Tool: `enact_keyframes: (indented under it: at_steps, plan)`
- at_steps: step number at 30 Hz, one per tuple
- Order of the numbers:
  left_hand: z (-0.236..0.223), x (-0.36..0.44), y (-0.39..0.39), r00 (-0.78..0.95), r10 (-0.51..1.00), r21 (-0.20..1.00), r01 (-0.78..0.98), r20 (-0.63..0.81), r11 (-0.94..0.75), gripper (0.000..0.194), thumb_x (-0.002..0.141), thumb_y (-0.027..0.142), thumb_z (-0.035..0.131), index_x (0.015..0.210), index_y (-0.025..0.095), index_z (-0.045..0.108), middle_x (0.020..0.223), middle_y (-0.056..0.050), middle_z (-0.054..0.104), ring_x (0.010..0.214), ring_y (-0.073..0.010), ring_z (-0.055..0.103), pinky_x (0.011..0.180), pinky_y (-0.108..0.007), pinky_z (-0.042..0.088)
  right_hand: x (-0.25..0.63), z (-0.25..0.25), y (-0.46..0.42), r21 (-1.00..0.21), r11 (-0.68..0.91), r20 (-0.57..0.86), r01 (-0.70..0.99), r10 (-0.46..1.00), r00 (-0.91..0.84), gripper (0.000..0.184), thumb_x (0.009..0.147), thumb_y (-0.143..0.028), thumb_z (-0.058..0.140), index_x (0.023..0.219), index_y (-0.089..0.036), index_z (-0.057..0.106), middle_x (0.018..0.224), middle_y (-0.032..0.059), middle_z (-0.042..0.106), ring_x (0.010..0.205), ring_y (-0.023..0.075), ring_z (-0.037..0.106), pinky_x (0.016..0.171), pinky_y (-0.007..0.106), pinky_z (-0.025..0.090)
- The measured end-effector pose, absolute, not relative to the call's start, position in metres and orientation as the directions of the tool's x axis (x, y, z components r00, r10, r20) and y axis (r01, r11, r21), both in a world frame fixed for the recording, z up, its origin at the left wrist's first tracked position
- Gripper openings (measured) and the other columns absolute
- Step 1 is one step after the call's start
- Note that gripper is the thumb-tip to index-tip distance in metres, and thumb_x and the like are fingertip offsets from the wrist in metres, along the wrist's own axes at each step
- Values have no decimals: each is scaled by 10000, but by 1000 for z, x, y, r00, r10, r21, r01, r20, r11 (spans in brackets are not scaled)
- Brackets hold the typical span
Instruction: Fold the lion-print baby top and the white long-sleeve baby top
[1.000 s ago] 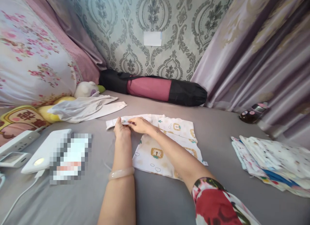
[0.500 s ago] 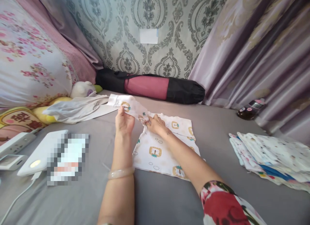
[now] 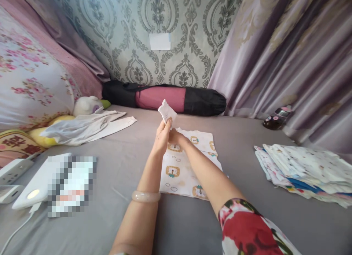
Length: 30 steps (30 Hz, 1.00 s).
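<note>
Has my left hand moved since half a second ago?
Yes, to the right: the left hand was below the left edge of the black roll's pink panel and is now below its middle.

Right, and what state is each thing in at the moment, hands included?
Lion-print garment: one end raised, rest lying flat.
Left hand: fingers closed on the raised end.
Right hand: at the garment; fingertips hidden.
Clothes pile: folded, stacked.
Pale garment: unfolded, rumpled.
White device: cable plugged in, round spot lit.
Long bag: lying lengthwise by the wall.
</note>
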State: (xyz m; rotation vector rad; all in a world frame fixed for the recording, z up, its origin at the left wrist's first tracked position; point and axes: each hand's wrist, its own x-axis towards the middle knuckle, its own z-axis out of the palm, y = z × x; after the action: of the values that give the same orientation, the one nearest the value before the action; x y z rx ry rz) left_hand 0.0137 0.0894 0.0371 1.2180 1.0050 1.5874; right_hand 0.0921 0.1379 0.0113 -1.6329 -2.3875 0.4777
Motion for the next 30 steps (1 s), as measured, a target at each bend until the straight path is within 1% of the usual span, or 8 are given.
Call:
enact_keyframes:
  at_steps: [4,6,7,10,15,19,26,30]
  plan:
    - [35,26,80,-50,950,947,-83,308,-312,391,953,379,463,1259,185,610,1303,-77,630,1291,-243,514,1113,-393,372,124,13,126,-725,146,-19,673,973,-232,455,961,-487,363,1148,-159,618,920,96,716,799,199,675,763,319,524]
    - [32,32,76,67,943,945,2,327,-328,403,948,397,468,1269,196,604,1324,-75,617,1286,-247,516,1106,-390,374,144,12,117,-942,-99,-149,321,979,-137,568,993,-510,192,1180,-134,574,925,118,712,795,199,679,773,342,532]
    - [30,35,75,109,942,944,59,318,-325,415,937,409,488,1281,203,595,1344,-77,604,1295,-251,507,1109,-392,367,154,11,113,-967,-215,-231,134,966,-114,625,993,-520,113,1185,-127,560,927,131,710,803,209,680,781,362,532]
    - [22,34,77,76,966,926,276,247,-258,419,920,398,515,1283,203,589,1372,-101,582,1319,-260,483,1127,-401,333,178,9,103,-927,-360,-356,-104,933,-54,783,966,-540,-67,1195,-118,552,927,154,705,874,244,678,826,400,512]
    - [2,2,91,-166,965,794,605,204,-64,444,830,134,459,1242,218,599,1251,-99,652,1235,-268,551,1091,-453,356,185,9,97,-944,-328,-328,11,944,22,826,918,-687,24,1211,-143,572,955,147,708,978,295,657,902,465,474]
    - [-12,-24,94,-213,963,763,646,163,14,527,721,101,519,1213,270,610,1181,-84,678,1124,-282,607,965,-430,458,188,9,98,-950,-306,-307,-58,952,0,812,899,-723,69,1181,-154,575,971,157,707,1011,322,652,931,543,453]
    - [-16,-25,89,-125,977,689,724,173,-29,406,744,97,497,1089,227,666,1070,-94,669,972,-239,628,868,-348,484,218,11,99,-963,-257,-256,-83,966,-24,825,889,-736,161,1187,-81,567,1025,229,681,1136,381,582,945,624,411]
    - [-15,-23,86,-164,964,645,764,209,-10,285,784,115,479,976,234,652,1026,-84,634,927,-229,614,803,-329,480,226,16,99,-922,-280,-271,-266,960,-71,694,935,-611,242,1228,-55,535,1060,227,673,1114,357,602,921,594,463]
